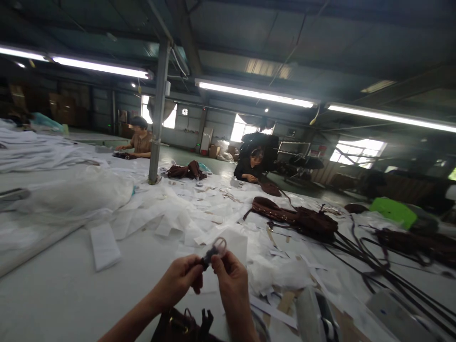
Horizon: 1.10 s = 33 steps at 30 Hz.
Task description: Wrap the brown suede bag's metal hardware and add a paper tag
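Observation:
In the lower middle of the head view, my left hand (183, 276) and my right hand (231, 276) meet above the worktable (64, 299). Both are closed in a pinch on a small dark piece with a pale loop (215, 251). It is blurred, and the fingers partly cover it, so I cannot tell its kind. Below my forearms lies a dark brown bag (178, 327) with a gold-coloured metal fitting, cut off by the lower edge of the view.
White paper and plastic wrapping (160, 211) litter the table. Brown bags (295, 216) with long straps (377, 266) lie to the right. A grey post (158, 114) rises from the far edge. Two people (245, 168) (141, 140) sit beyond the table.

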Each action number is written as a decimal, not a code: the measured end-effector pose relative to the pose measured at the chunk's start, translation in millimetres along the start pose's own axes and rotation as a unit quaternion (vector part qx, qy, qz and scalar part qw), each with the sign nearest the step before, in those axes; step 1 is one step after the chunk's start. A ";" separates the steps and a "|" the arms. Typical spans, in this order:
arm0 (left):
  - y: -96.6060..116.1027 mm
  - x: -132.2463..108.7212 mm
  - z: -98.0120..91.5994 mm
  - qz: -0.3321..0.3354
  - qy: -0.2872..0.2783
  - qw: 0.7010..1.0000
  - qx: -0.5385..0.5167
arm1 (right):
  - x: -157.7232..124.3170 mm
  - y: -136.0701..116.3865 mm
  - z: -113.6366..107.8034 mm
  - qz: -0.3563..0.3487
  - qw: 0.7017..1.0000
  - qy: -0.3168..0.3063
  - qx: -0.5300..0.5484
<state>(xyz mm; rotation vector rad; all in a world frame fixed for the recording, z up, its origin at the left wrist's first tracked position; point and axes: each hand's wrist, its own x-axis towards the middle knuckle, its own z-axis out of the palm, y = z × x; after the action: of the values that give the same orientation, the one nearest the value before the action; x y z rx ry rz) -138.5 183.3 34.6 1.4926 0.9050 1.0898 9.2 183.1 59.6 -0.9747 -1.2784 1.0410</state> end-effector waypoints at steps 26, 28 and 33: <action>-40.8 6.4 -46.0 -0.019 0.116 0.967 -0.225 | 35.2 46.2 48.8 0.102 0.981 -0.110 -0.123; -40.6 7.6 -47.8 -0.015 0.135 0.964 -0.226 | 38.4 51.3 51.3 0.117 0.983 -0.104 -0.097; -57.0 18.7 -50.2 0.003 0.172 0.964 -0.204 | 48.2 64.8 62.2 0.075 0.989 -0.031 -0.125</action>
<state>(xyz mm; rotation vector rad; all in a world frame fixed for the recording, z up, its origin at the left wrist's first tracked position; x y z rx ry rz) -180.6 226.3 -15.3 0.9835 0.8433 1.4684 -56.2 246.0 13.2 -1.2535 -1.4282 1.0480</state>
